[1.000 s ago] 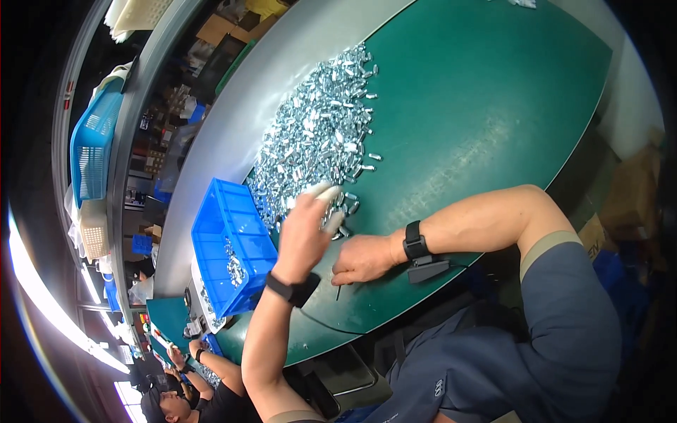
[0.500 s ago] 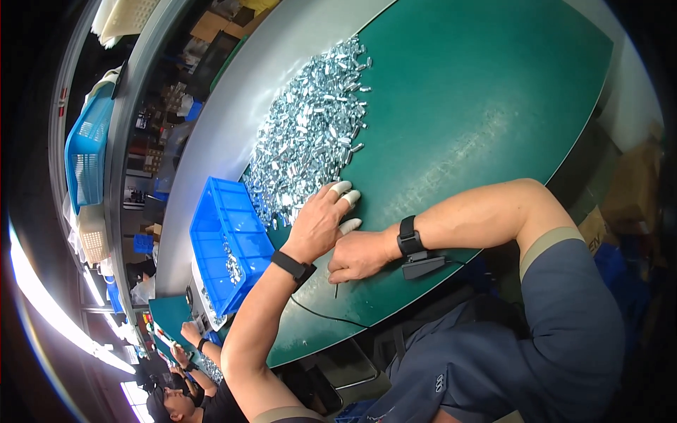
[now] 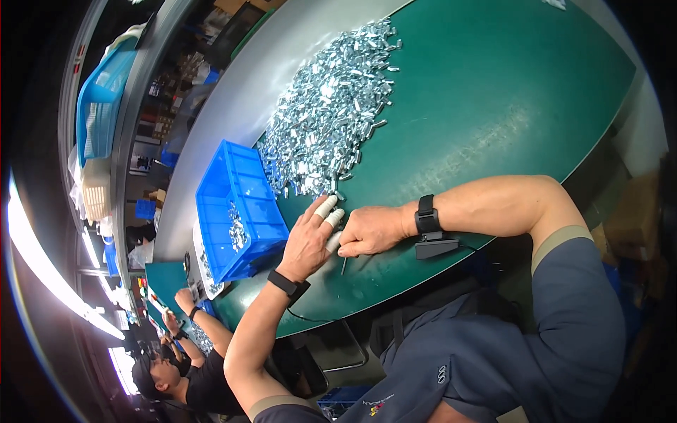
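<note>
I see a green work table (image 3: 493, 106) filling most of the view, with a wide heap of small silver metal parts (image 3: 331, 113) lying on it. A blue plastic bin (image 3: 236, 208) sits just beside the heap's near end. My left hand (image 3: 307, 243) rests flat, taped fingers (image 3: 326, 206) spread toward the heap's edge. My right hand (image 3: 370, 231) is curled closed, touching the left; I cannot tell what it pinches.

the right hand (image 3: 372, 230) curls over whatever it pinches; single pieces in the metal heap (image 3: 331, 120) blur together.
</note>
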Demonstrator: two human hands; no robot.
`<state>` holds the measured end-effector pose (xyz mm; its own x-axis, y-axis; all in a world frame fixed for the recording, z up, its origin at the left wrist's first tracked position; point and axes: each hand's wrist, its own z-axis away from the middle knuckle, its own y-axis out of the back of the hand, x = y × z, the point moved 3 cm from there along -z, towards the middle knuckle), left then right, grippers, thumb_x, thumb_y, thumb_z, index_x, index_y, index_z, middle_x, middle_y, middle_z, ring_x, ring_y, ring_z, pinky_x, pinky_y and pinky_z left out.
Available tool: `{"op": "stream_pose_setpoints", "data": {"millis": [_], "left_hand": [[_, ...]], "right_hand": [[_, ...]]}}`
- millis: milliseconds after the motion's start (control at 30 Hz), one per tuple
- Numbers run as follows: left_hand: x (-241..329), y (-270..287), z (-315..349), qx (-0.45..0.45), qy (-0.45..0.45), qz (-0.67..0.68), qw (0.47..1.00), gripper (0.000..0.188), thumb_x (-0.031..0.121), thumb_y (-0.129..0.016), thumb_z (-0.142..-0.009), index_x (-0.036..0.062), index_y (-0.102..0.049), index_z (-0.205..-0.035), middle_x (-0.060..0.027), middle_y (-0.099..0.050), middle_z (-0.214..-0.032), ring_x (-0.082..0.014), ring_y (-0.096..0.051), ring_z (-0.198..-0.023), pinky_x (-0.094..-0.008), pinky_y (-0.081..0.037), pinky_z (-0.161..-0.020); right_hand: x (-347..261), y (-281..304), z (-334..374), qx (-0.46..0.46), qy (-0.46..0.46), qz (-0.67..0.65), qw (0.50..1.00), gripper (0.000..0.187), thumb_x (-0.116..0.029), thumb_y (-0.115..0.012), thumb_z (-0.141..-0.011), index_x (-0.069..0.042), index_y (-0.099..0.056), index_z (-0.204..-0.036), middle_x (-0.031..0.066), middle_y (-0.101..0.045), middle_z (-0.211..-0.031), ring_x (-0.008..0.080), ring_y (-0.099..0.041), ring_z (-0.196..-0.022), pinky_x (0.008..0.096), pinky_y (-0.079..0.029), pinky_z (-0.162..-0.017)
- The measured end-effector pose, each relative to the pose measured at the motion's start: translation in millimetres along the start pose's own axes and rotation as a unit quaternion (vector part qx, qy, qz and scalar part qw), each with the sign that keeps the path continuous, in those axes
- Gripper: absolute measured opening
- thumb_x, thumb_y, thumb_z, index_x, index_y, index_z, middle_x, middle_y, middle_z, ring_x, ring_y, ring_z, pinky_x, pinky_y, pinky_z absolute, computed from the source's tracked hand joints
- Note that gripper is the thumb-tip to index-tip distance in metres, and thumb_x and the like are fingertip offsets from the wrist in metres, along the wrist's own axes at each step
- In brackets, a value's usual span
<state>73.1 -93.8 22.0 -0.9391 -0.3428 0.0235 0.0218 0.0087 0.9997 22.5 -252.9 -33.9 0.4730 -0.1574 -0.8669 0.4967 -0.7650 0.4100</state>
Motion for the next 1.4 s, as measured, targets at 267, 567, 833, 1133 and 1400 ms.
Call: {"op": "stream_pose_setpoints", "data": {"millis": [267,567,833,1133,1400], "left_hand": [[1.5,-9.8,37.1,0.098,0.073,0.046,0.991,0.049,0.013,-0.079,-0.083,0.0069,-0.064,-0.130,-0.0158,-0.054,-0.146,-0.0396,-0.053,-0.133,-0.0448,-0.049,-0.105],[-3.6,-11.1,78.6,0.175,0.233,0.125,0.948,0.043,0.010,-0.077,-0.084,0.0070,-0.066,-0.126,-0.0133,-0.063,-0.128,-0.0338,-0.061,-0.115,-0.0414,-0.053,-0.095],[-18.6,-20.8,88.2,0.202,0.247,0.162,0.934,0.027,0.007,-0.078,-0.084,0.0052,-0.069,-0.109,-0.0096,-0.066,-0.105,-0.0321,-0.064,-0.099,-0.0415,-0.053,-0.084],[-29.7,-20.8,105.4,0.233,0.268,0.217,0.909,0.020,0.006,-0.077,-0.085,0.0034,-0.069,-0.103,-0.0098,-0.066,-0.094,-0.0288,-0.065,-0.089,-0.0384,-0.054,-0.079],[-39.3,-30.3,111.7,0.254,0.342,0.446,0.787,0.016,0.007,-0.076,-0.091,0.0018,-0.069,-0.105,-0.0054,-0.069,-0.088,-0.0122,-0.060,-0.072,-0.0282,-0.052,-0.069]], "right_hand": [[7.5,-1.8,-5.6,-0.002,0.033,0.041,0.999,0.025,-0.030,-0.065,-0.094,-0.007,-0.073,-0.090,0.0120,-0.071,-0.079,0.0360,-0.067,-0.076,0.0465,-0.052,-0.070],[10.9,18.7,-12.0,0.144,-0.007,0.170,0.975,0.014,-0.018,-0.071,-0.093,-0.005,-0.075,-0.095,0.0125,-0.069,-0.084,0.0317,-0.067,-0.077,0.0405,-0.053,-0.069],[3.6,27.2,-17.4,0.194,-0.138,0.151,0.959,0.013,-0.018,-0.073,-0.091,-0.005,-0.076,-0.093,0.0117,-0.070,-0.086,0.0300,-0.068,-0.078,0.0392,-0.052,-0.069],[-4.5,-2.4,-34.8,0.072,-0.036,0.122,0.989,0.012,-0.012,-0.074,-0.092,0.000,-0.075,-0.094,0.0104,-0.069,-0.081,0.0205,-0.064,-0.069,0.0331,-0.050,-0.063],[7.9,-3.3,-55.5,0.187,-0.133,0.136,0.964,0.013,-0.013,-0.071,-0.095,0.000,-0.074,-0.095,0.0106,-0.069,-0.082,0.0198,-0.064,-0.069,0.0328,-0.050,-0.063]]}}
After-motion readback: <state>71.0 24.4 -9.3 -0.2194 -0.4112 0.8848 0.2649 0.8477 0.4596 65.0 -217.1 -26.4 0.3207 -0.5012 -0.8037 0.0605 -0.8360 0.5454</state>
